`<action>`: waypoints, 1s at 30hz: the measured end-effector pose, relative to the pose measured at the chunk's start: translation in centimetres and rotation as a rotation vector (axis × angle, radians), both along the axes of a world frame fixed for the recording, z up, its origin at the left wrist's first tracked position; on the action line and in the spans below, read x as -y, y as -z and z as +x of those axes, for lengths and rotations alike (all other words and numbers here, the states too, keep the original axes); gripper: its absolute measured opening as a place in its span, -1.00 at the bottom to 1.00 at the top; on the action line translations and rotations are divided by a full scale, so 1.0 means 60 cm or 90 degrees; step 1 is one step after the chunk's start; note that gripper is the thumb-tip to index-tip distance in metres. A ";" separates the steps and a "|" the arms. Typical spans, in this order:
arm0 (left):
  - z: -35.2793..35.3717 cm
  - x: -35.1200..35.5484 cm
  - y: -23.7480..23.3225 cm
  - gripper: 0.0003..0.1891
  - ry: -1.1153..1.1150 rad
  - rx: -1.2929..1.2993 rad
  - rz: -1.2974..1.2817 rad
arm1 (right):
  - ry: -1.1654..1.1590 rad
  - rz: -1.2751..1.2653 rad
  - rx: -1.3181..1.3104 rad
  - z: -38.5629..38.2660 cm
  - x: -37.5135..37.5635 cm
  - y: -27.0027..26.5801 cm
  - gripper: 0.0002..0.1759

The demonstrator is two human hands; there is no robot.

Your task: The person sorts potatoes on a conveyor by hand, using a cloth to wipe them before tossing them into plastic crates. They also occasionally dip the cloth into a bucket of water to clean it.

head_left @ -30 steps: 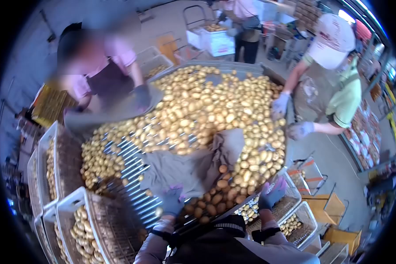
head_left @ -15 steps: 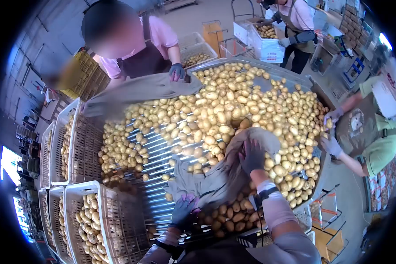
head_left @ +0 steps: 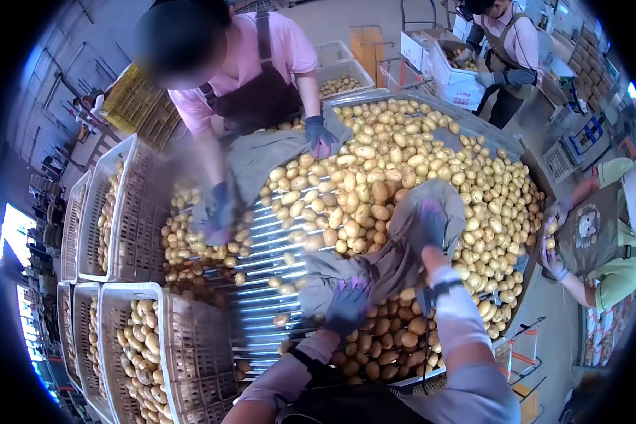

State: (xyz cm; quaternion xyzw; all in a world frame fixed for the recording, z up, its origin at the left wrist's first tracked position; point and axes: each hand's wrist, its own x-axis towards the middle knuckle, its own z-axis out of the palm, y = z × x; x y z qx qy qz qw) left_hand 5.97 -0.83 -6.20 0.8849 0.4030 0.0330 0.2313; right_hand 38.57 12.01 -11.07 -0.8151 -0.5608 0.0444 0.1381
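Note:
A grey cloth [head_left: 385, 272] lies bunched across the potatoes [head_left: 360, 191] on the roller table [head_left: 265, 244]. My gloved left hand [head_left: 348, 307] grips its near left part, close to the bare rollers. Farther right, my gloved right hand [head_left: 429, 225] holds the cloth's far end, with the fingers partly blended into the fabric. Darker-looking potatoes [head_left: 385, 346] lie in shade below the cloth, between my forearms.
White crates of potatoes [head_left: 166, 293] line the left side. Across the table a person in a brown apron [head_left: 261, 92] handles another grey cloth [head_left: 258, 159]. At right, someone in green sleeves [head_left: 618, 275] stands against the table. A third person [head_left: 509, 49] handles a white box [head_left: 452, 78].
My hands and the cloth have shifted right in view. The person opposite has one hand lowered to the potatoes at left, blurred, and their cloth is drawn in closer.

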 end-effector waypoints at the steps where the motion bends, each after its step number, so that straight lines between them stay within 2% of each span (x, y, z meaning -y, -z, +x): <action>1: -0.010 0.018 -0.022 -0.37 -0.003 0.001 -0.002 | -0.054 0.022 -0.016 -0.016 0.046 -0.010 -0.24; 3: -0.031 0.048 -0.064 -0.31 0.170 -0.227 0.029 | -0.110 0.040 -0.034 -0.050 0.131 -0.051 -0.25; 4: -0.058 0.068 -0.062 -0.31 0.168 -0.227 0.021 | -0.144 0.042 0.003 -0.066 0.170 -0.071 -0.30; 6: -0.124 0.114 -0.054 -0.24 0.140 -0.036 -0.009 | -0.181 0.040 0.040 -0.080 0.210 -0.079 -0.34; 7: -0.149 0.127 -0.047 -0.24 0.137 -0.036 -0.010 | -0.180 0.101 -0.053 -0.085 0.216 -0.078 -0.41; 8: -0.169 0.138 -0.042 -0.22 0.069 0.069 -0.078 | -0.179 0.162 -0.148 -0.092 0.218 -0.086 -0.46; 9: -0.184 0.145 -0.036 -0.20 0.001 0.174 -0.145 | -0.182 0.162 -0.151 -0.102 0.217 -0.093 -0.46; 10: -0.189 0.144 -0.045 -0.20 0.000 0.171 -0.143 | -0.158 0.246 -0.132 -0.122 0.205 -0.115 -0.53; 12: -0.191 0.136 -0.072 -0.19 0.089 -0.040 -0.065 | -0.137 0.407 -0.099 -0.173 0.167 -0.126 -0.65; 13: -0.187 0.131 -0.071 -0.19 0.089 -0.040 -0.062 | -0.137 0.411 -0.099 -0.198 0.151 -0.122 -0.65; 15: -0.165 0.120 -0.061 -0.19 0.145 -0.131 -0.093 | -0.229 0.282 -0.179 -0.239 0.123 -0.119 -0.48; 16: -0.156 0.119 -0.061 -0.19 0.144 -0.128 -0.089 | -0.231 0.285 -0.176 -0.256 0.113 -0.115 -0.48; 18: -0.143 0.126 -0.064 -0.18 0.145 -0.115 -0.021 | -0.225 0.177 -0.042 -0.281 0.106 -0.107 -0.25; 19: -0.142 0.134 -0.046 -0.18 0.146 -0.113 -0.020 | -0.225 0.177 -0.039 -0.281 0.114 -0.102 -0.25; 21: -0.142 0.138 0.006 -0.28 0.153 -0.133 0.024 | -0.247 0.172 -0.063 -0.271 0.132 -0.098 -0.07; 22: -0.143 0.145 -0.009 -0.28 0.156 -0.129 0.023 | -0.244 0.170 -0.058 -0.265 0.155 -0.098 -0.07; 23: -0.147 0.143 -0.038 -0.36 0.053 0.048 -0.148 | -0.260 0.189 -0.099 -0.256 0.177 -0.099 -0.07; 24: -0.153 0.138 -0.059 -0.40 0.005 0.137 -0.233 | -0.276 0.209 -0.139 -0.244 0.196 -0.101 -0.07; 25: -0.159 0.133 -0.081 -0.43 -0.043 0.230 -0.315 | -0.273 0.212 -0.131 -0.230 0.220 -0.110 -0.07; 27: -0.181 0.125 -0.108 -0.61 -0.211 0.341 -0.402 | -0.321 0.111 -0.075 -0.204 0.268 -0.133 -0.07; 28: -0.186 0.125 -0.137 -0.64 -0.203 0.384 -0.280 | -0.300 0.155 -0.117 -0.199 0.284 -0.133 -0.16; 29: -0.192 0.124 -0.168 -0.65 -0.196 0.425 -0.158 | -0.296 0.155 -0.114 -0.188 0.290 -0.126 -0.16; 30: -0.200 0.119 -0.193 -0.65 -0.221 0.435 -0.169 | -0.319 0.159 -0.156 -0.174 0.289 -0.115 -0.22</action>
